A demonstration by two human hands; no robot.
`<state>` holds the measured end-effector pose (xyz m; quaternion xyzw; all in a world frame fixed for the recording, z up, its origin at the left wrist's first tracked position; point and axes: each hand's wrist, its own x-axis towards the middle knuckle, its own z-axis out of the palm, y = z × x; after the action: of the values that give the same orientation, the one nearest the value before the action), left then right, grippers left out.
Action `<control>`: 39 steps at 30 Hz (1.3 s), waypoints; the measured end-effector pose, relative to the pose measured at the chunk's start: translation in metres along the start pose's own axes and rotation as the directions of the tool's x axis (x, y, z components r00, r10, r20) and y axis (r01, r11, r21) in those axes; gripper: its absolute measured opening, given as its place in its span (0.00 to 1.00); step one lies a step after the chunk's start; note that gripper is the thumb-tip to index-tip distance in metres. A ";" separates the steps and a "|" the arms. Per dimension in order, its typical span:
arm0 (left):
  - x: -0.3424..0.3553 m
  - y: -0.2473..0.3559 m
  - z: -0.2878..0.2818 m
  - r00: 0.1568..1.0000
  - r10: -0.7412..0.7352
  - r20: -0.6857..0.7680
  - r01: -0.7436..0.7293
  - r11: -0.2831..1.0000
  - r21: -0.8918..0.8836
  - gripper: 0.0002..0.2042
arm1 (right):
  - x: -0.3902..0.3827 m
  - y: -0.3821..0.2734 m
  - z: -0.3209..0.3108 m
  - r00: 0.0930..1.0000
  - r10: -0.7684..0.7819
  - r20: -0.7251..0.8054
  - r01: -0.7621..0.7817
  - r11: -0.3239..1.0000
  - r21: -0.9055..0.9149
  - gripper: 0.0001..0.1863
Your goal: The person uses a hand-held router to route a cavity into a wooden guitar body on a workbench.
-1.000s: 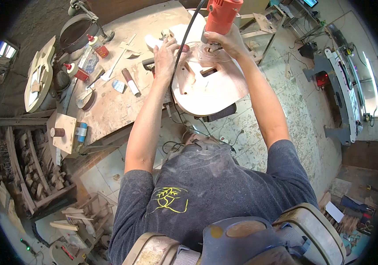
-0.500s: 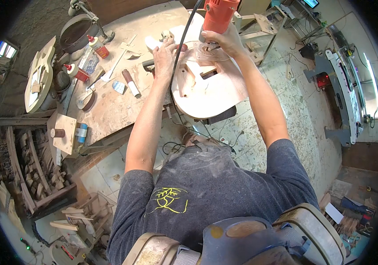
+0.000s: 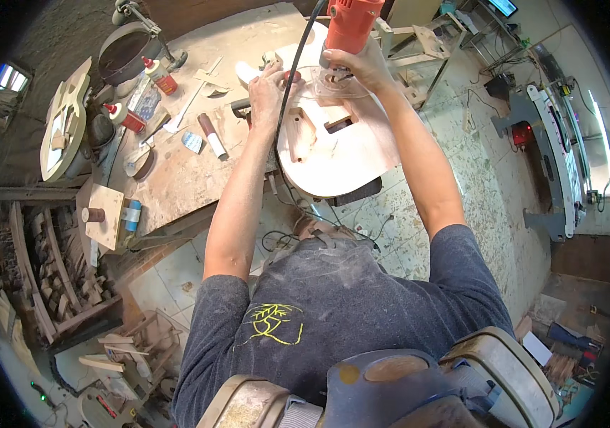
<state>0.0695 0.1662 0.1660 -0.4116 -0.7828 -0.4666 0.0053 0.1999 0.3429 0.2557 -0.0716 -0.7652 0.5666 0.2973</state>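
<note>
Fingers (image 3: pixel 340 60) of the right hand (image 3: pixel 363 69) are closed firmly around the lower part of a red router (image 3: pixel 351 28), whose clear base plate (image 3: pixel 347 88) sits over the upper part of a pale guitar body (image 3: pixel 340 165). From where I watch, the left hand (image 3: pixel 268 93) is partly curled at the body's left edge, next to a dark red knob (image 3: pixel 292 75); I cannot tell whether it grips anything or only presses down. Both hands are reached well forward, arms nearly straight.

The guitar body lies flat, reaching past the near right edge of the bench (image 3: pixel 169 191), and I can make out cavities cut into its face. A black cord (image 3: pixel 298 57) crosses in front of the left hand and drops along the body's left side.

Further left on the bench I see a brown-and-white cylinder (image 3: pixel 213 135), a small blue patterned piece (image 3: pixel 192 142), two red-and-white bottles (image 3: pixel 161 77) and a lamp (image 3: pixel 130 53) with a round shade. Beyond them, at the bench's far left, a second guitar body (image 3: pixel 54 158) stands tilted. Lower left is a bin of wood offcuts (image 3: pixel 62 282); far right, a grey machine (image 3: pixel 549 160) shows a red light above the worn tiled floor (image 3: pixel 479 185).
</note>
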 end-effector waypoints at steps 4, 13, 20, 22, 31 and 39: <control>0.003 0.000 0.003 1.000 0.009 -0.018 -0.008 1.000 0.018 0.12 | 0.004 0.006 -0.003 1.000 -0.021 -0.016 0.020 0.999 -0.032 0.21; 0.003 0.002 0.003 0.992 0.012 -0.128 -0.006 0.999 0.044 0.11 | 0.010 0.006 0.001 1.000 0.005 -0.005 -0.005 0.999 -0.039 0.20; 0.002 0.010 -0.002 0.995 0.015 -0.095 -0.015 1.000 0.006 0.18 | 0.010 0.002 0.001 1.000 0.020 0.002 -0.020 0.999 -0.029 0.19; 0.003 0.009 -0.001 0.993 0.028 -0.119 -0.028 1.000 0.005 0.18 | 0.012 0.004 0.001 1.000 0.016 0.007 -0.015 0.999 -0.051 0.19; 0.001 0.021 -0.004 0.993 -0.071 -0.095 0.060 0.992 -0.114 0.13 | 0.014 0.014 -0.001 1.000 -0.004 -0.014 0.003 0.997 -0.077 0.20; -0.001 0.000 0.003 0.981 0.031 -0.191 -0.019 0.998 0.064 0.16 | 0.015 0.010 0.006 1.000 0.006 0.025 -0.005 1.000 -0.028 0.22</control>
<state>0.0713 0.1684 0.1640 -0.3741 -0.7875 -0.4796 0.0995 0.1822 0.3481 0.2512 -0.0708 -0.7765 0.5576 0.2849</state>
